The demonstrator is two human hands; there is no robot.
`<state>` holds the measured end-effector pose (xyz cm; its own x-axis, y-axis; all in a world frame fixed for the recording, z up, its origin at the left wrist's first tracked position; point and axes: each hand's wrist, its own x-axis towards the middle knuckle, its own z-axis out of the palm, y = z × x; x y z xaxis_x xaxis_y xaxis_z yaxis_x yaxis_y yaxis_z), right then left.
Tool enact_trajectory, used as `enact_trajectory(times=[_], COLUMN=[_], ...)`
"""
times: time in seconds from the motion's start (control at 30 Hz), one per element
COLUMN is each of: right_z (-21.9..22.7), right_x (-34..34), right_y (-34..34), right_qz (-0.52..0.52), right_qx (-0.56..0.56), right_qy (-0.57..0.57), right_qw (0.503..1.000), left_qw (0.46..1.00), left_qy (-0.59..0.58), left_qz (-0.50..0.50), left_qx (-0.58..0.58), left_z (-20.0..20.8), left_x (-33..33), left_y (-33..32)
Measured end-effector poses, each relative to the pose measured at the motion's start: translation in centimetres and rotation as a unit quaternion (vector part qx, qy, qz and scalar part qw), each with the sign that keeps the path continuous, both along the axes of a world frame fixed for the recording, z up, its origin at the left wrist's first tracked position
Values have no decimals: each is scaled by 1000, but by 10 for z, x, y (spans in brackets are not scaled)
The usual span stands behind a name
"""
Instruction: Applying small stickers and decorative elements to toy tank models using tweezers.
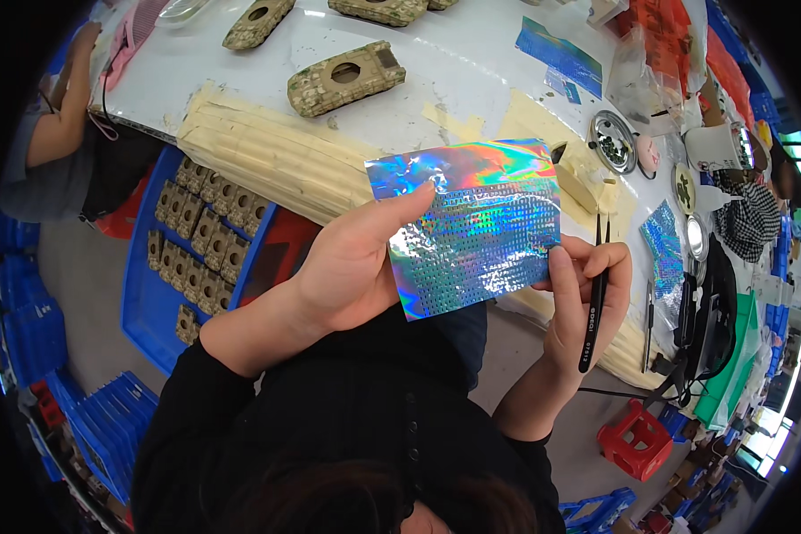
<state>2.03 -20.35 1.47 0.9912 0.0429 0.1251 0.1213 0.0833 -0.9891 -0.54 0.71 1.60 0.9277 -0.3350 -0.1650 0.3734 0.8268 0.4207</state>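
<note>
A shiny holographic sticker sheet [481, 231], covered in rows of small cut shapes, is held up above the table's front edge. My left hand [351, 258] grips its left side, thumb on top and the other fingers hidden beneath. At the lower right corner, my right hand [587, 294] pinches the sheet between thumb and finger. Black tweezers [595, 307] also rest in that right hand, their tips pointing up and away from the sheet. Beyond the sheet, a camouflage toy tank hull [356, 76] with a round opening lies on the white table.
More tank hulls [258, 20] lie farther back. A blue crate [147, 298] of hulls stands at lower left, near a padded, tape-covered table edge [267, 151]. On the right are a metal dish [614, 142] of small dark parts and another holographic sheet [662, 245]. A person's arm [67, 98] shows at left.
</note>
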Motion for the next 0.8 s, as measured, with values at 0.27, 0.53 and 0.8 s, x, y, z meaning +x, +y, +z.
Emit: enact_trajectory(times=[0.27,0.53,0.8], right_z=[0,-2,-1], right_x=[1,2,2], right_y=[0,-1,-3], right_qz=[0,-11,-11], right_qx=[-4,-34,-14], right_qy=[-13,-23,-16], right_qw=[1000,999,1000], left_qw=[1000,1000,999], left_qy=[-1,0,18], left_qz=[-5,-2,3], left_qx=[7,14,37], left_z=[4,3,-2], left_x=[1,1,-1], left_y=[1,1,4])
